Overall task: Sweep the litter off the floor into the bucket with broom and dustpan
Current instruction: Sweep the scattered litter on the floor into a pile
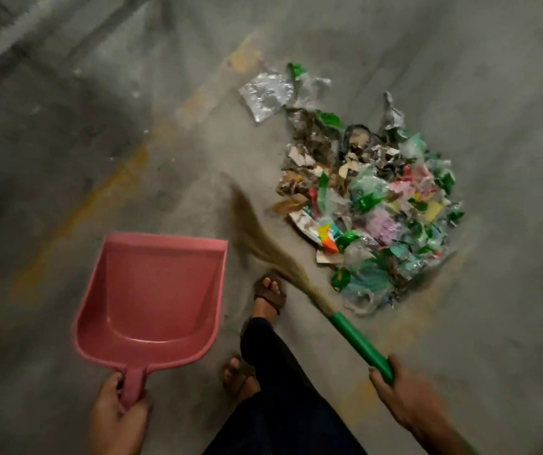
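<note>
A heap of litter point(375, 205), mostly plastic wrappers and paper scraps, lies on the concrete floor at centre right. My right hand point(408, 402) grips the green handle of a grass broom point(358, 343); its blurred bristles point(257, 238) fan out on the floor just left of the heap. My left hand point(119, 418) holds the handle of a pink dustpan point(152, 297), which hangs empty above the floor at lower left, mouth pointing away from me. No bucket is in view.
My two sandalled feet point(268, 297) and dark trouser legs stand between dustpan and broom. A crumpled clear plastic sheet point(267, 93) lies apart at the heap's far edge. Faded yellow paint lines point(106, 192) cross the grey floor. A pale kerb point(11, 47) runs along the upper left.
</note>
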### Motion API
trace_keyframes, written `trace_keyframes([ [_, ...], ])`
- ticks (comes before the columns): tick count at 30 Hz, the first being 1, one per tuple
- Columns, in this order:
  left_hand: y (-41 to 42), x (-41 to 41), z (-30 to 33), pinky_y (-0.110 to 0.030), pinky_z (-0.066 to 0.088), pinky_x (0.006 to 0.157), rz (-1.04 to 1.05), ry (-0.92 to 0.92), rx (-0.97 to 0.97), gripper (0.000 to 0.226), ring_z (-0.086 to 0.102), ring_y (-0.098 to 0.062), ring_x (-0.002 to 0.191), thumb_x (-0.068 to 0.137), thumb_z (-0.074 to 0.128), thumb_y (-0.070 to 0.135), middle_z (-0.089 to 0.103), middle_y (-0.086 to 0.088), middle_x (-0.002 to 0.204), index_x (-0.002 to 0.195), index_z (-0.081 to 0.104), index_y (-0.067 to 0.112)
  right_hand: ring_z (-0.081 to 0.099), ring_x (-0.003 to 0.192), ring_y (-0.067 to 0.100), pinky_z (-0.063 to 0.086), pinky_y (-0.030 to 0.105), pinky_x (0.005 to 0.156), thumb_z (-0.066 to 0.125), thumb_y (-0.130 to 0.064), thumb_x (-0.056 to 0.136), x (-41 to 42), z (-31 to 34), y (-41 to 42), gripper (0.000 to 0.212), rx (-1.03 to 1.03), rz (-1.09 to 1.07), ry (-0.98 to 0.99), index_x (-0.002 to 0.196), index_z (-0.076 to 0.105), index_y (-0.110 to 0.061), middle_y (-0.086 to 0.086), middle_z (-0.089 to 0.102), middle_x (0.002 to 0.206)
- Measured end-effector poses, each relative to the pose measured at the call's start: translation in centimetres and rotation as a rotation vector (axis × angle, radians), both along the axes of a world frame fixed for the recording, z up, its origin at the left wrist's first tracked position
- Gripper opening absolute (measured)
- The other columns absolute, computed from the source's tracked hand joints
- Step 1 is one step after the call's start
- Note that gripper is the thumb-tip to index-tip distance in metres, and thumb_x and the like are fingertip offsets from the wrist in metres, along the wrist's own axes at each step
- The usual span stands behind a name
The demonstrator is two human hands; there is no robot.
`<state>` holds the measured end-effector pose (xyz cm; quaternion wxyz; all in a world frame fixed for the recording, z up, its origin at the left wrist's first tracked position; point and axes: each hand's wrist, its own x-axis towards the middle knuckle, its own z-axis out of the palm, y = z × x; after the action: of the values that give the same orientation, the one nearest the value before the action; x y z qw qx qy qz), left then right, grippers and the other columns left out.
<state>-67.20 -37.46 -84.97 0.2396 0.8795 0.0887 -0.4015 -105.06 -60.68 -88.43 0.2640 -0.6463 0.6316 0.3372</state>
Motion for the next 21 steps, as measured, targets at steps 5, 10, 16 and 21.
trace_keyframes([
  [5, -8.7, 3.8, 2.0, -0.001, 0.038, 0.050, -0.240, -0.067, -0.050, 0.048, 0.059, 0.002, 0.053, 0.069, 0.073, -0.013, 0.063, -0.024, 0.090, 0.107, 0.055, 0.010, 0.062, 0.073, 0.022, 0.053, 0.034, 0.066, 0.041, -0.062, 0.092, 2.5, -2.9, -6.1, 0.039, -0.046, -0.080, 0.017, 0.093, 0.050, -0.024, -0.001, 0.061, 0.080],
  [10, -16.2, 6.9, 2.6, -0.024, 0.045, 0.048, -0.460, -0.115, -0.075, 0.045, 0.053, -0.005, 0.046, 0.052, 0.074, 0.020, 0.063, -0.022, 0.082, 0.094, 0.059, 0.029, 0.057, 0.066, 0.017, 0.049, 0.030, 0.060, 0.037, -0.066, 0.090, 2.2, -2.2, -9.2, 0.041, -0.108, -0.116, -0.019, 0.092, 0.051, -0.027, -0.005, 0.059, 0.076],
  [16, -24.0, 10.8, 3.7, -0.026, 0.051, 0.058, -0.588, -0.128, -0.071, 0.054, 0.064, -0.031, 0.073, 0.049, 0.073, 0.025, 0.063, -0.021, 0.096, 0.099, 0.058, 0.036, 0.059, 0.067, 0.005, 0.048, 0.025, 0.061, 0.040, -0.076, 0.079, 2.9, 0.0, -6.9, 0.046, 0.076, -0.292, -0.163, 0.088, 0.053, -0.032, -0.007, 0.060, 0.074],
  [21, -28.9, 16.4, 2.6, -0.051, 0.054, 0.069, -0.686, -0.257, -0.034, 0.044, 0.063, -0.036, 0.072, 0.048, 0.062, 0.032, 0.063, -0.013, 0.085, 0.087, 0.056, 0.050, 0.062, 0.074, 0.008, 0.043, 0.022, 0.060, 0.049, -0.070, 0.081, 11.1, -0.6, -8.3, 0.040, 0.111, -0.388, -0.292, 0.081, 0.054, -0.030, -0.005, 0.060, 0.073],
])
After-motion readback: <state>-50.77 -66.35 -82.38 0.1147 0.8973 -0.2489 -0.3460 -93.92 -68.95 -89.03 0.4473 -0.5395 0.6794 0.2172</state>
